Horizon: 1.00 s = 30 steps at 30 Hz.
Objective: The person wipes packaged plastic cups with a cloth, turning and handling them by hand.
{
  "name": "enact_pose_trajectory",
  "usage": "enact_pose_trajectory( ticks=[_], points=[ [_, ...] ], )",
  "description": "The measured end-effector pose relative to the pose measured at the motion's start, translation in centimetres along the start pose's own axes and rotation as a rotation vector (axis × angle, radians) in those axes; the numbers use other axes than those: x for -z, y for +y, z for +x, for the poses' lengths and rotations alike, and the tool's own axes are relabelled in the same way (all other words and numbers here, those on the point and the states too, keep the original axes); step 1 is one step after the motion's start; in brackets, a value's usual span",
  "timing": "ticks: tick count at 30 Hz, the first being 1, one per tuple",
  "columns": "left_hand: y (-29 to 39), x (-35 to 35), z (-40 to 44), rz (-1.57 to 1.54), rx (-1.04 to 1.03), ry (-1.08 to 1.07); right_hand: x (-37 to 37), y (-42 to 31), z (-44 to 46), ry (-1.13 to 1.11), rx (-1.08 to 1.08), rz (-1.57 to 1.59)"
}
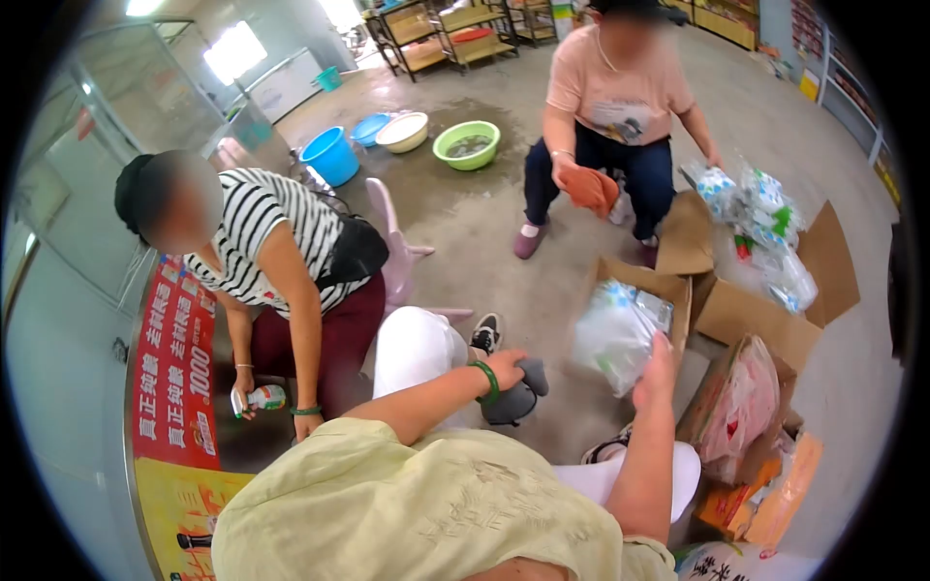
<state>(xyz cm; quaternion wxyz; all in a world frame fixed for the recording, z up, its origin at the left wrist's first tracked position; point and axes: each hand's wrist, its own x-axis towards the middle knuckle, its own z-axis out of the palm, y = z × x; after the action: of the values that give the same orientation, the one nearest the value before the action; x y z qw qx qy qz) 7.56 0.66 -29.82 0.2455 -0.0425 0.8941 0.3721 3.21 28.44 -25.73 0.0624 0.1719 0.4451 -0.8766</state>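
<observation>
My left hand (pixel 504 372), with a green bangle on its wrist, is closed around a dark grey cloth (pixel 515 402) that hangs above the floor between my knees. My right hand (pixel 656 374) grips the near right edge of a clear plastic bag (pixel 612 339) with white and blue packages inside. The bag rests partly in an open cardboard box (pixel 659 283) in front of me. My right fingers are partly hidden behind the bag's edge.
A person in striped clothing (pixel 291 223) holds a spray bottle (pixel 260 399) at left. Another person (pixel 620 92) opposite holds an orange cloth (pixel 589 190). Bagged packages (pixel 765 218) and cardboard boxes (pixel 760 320) crowd the right. A blue bucket (pixel 330 157) and green basin (pixel 467 145) stand behind.
</observation>
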Motion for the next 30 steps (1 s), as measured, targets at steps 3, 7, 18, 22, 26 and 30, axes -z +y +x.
enact_pose_trajectory(
  ticks=[3,7,18,22,26,30],
  points=[
    [-1.4,-0.9,1.2,0.164,-0.131,-0.015,1.9,0.7,1.7,-0.013,0.0,0.022],
    [0.9,0.9,-1.8,-0.006,-0.31,-0.079,3.6,0.7,3.7,-0.055,-0.144,0.068],
    [-2.7,3.1,-4.9,-0.647,-0.135,-0.168,3.3,4.7,3.8,0.027,-0.239,-0.273],
    [-3.3,2.8,-5.4,-0.695,-0.179,-0.157,1.8,5.6,2.1,-0.056,-0.226,-0.337],
    [-3.6,3.1,-5.4,-0.664,-0.206,-0.169,-2.2,6.0,-2.0,-0.046,-0.26,-0.349],
    [-3.6,3.6,-5.7,-0.655,-0.19,-0.2,-2.6,7.4,-3.8,-0.013,-0.399,-0.28]
  ],
)
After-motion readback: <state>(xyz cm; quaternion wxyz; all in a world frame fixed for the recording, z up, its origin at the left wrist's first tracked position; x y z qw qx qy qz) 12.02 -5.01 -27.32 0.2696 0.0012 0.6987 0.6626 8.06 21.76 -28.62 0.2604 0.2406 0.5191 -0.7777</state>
